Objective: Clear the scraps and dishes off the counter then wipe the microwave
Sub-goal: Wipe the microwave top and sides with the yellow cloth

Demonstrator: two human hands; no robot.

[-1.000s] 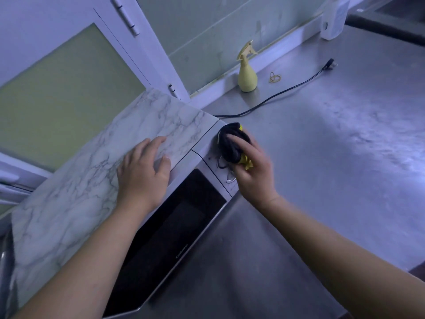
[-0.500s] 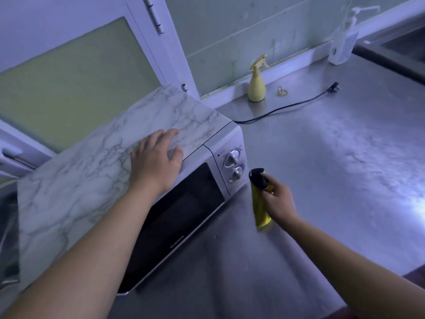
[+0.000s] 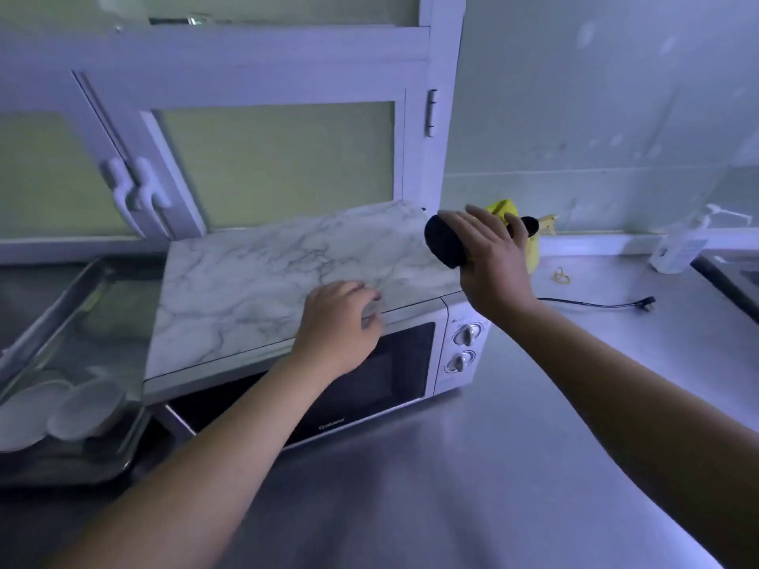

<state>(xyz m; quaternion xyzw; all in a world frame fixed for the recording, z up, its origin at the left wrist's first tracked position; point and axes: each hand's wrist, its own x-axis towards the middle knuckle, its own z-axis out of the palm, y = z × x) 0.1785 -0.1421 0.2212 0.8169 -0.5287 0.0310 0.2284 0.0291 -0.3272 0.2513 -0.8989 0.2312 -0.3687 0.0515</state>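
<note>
Microwave [image 3: 369, 375] stands directly ahead of both hands, its long axis running left to right across the reach. Its marble-patterned top [image 3: 254, 277] faces up beneath them.

The left hand [image 3: 341, 326] rests on that top close to the front edge, fingers loosely bent, grasping nothing. It appears to steady the unit.

The right hand [image 3: 491, 260] is raised over the top's right rear corner and grips a black-and-yellow cloth [image 3: 445, 244]. The black portion protrudes left of the palm and the yellow portion shows beyond the fingers. Whether the cloth touches the top cannot be determined; it appears just clear of it.

The cloth-bearing hand is at the right end of the top, so the next stroke probably runs leftward along the long axis, toward the left hand. That hand lies in the path and may need to shift.

Control knobs [image 3: 466, 334] sit below the right wrist. A tray [image 3: 49, 314] holding dishes [image 3: 82, 408] lies well left of the left hand, on the bench [image 3: 493, 466].
</note>
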